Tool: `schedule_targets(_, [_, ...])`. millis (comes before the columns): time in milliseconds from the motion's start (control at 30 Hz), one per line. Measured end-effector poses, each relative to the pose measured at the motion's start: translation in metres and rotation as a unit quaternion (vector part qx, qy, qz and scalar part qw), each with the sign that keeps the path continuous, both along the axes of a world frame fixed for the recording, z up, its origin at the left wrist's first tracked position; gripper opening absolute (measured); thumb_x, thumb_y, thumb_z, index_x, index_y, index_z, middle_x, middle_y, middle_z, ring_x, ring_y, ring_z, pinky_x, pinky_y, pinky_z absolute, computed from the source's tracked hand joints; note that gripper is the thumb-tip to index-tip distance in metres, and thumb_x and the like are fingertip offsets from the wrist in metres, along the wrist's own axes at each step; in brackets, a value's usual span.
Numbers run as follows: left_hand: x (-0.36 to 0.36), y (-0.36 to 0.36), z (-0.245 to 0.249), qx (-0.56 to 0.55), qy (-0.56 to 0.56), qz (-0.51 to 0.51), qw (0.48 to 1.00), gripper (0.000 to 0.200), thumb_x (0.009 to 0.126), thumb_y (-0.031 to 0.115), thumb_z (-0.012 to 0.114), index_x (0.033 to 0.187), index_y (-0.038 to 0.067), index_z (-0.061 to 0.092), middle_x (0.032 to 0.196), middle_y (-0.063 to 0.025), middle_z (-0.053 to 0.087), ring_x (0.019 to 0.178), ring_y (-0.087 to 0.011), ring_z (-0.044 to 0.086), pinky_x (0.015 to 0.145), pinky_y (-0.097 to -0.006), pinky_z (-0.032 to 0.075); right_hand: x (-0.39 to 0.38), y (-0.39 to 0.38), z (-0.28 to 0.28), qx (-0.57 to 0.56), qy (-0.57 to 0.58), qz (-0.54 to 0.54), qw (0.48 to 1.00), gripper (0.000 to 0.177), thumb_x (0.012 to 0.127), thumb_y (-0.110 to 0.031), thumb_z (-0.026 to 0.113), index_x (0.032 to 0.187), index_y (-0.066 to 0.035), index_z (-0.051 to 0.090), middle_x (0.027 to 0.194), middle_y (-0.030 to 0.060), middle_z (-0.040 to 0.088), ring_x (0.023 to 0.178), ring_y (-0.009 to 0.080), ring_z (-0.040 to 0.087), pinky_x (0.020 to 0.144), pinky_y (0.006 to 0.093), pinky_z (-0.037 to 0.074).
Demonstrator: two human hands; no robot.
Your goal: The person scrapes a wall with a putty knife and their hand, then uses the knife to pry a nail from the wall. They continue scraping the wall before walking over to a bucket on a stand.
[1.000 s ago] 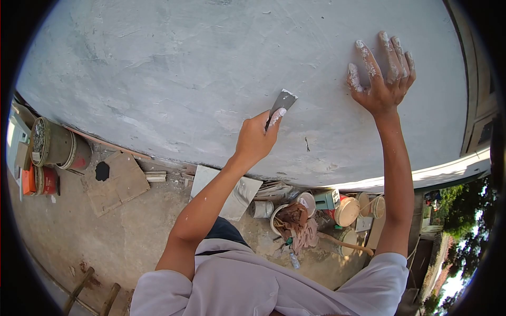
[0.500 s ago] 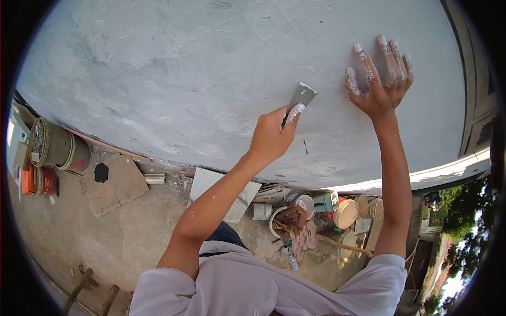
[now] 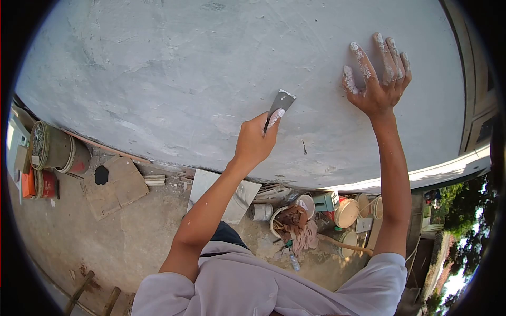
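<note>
We locate the scraper at one o'clock from view centre, gripped low. Its flat grey blade points to one o'clock, with white residue along the edge. We cannot confirm contact with the wall, a pale grey, unevenly streaked surface spanning ten o'clock through twelve to two.

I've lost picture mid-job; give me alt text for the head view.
A left hand grips a white-edged scraper in front of a patchy grey wall; the right hand, spread open and smeared white, is raised at the wall. Below, buckets and cardboard sit on the floor.
</note>
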State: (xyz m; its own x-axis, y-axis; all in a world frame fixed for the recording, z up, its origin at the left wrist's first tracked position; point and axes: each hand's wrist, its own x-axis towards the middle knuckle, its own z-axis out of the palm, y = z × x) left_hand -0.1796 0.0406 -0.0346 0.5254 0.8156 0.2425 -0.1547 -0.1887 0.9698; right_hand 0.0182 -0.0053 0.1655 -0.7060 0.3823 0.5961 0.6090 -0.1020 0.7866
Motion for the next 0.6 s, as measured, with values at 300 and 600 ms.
schedule_targets(300, [0.008, 0.013, 0.069, 0.035, -0.089, -0.012, 0.995, 0.029, 0.098, 0.021, 0.056, 0.076, 0.001, 0.057, 0.061, 0.0025, 0.047, 0.057, -0.0054, 0.039, 0.051, -0.0253, 0.031, 0.006, 0.0, -0.003, 0.002, 0.029, 0.004, 1.0, 0.038, 0.077, -0.042, 0.072, 0.115, -0.037, 0.066, 0.137, -0.0037, 0.053, 0.131, 0.015, 0.043, 0.115, 0.04, 0.026])
schedule_targets(600, [0.001, 0.005, 0.037, -0.002, -0.063, -0.008, 0.998, 0.029, 0.098, 0.019, 0.054, 0.076, 0.002, 0.056, 0.061, 0.0025, 0.048, 0.057, -0.0051, 0.039, 0.051, -0.0254, 0.032, 0.005, 0.0, -0.004, 0.008, 0.029, 0.003, 1.0, 0.034, 0.078, -0.042, 0.071, 0.112, -0.037, 0.068, 0.136, -0.0038, 0.054, 0.131, 0.0147, 0.043, 0.115, 0.04, 0.026])
